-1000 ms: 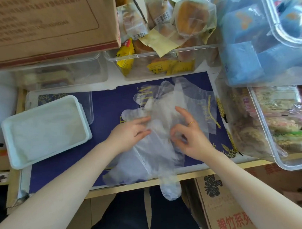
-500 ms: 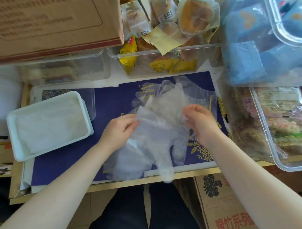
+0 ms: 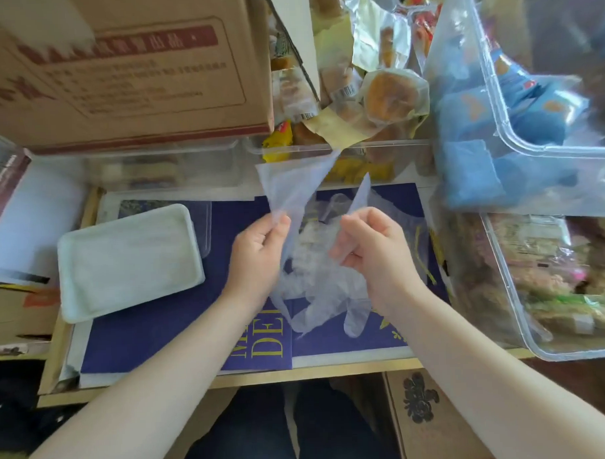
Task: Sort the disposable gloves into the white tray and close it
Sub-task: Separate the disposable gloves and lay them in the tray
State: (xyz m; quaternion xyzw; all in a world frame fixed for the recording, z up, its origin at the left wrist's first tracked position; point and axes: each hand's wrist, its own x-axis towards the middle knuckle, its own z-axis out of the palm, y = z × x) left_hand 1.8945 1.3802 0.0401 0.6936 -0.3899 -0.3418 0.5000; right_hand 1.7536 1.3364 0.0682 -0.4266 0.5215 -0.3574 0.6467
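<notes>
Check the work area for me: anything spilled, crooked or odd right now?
Nothing spilled or damaged. The white tray sits askew on the blue mat, and the loose gloves lie in a crumpled heap rather than stacked. Both hands pinch one lifted glove.

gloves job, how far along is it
Early stage. Done: the white tray sits open on the left, and it is hard to tell whether any gloves lie in it yet. In hand: the left hand and right hand each pinch a lifted glove above the pile of gloves on the blue mat. Left: moving the gloves into the tray and closing it.
</notes>
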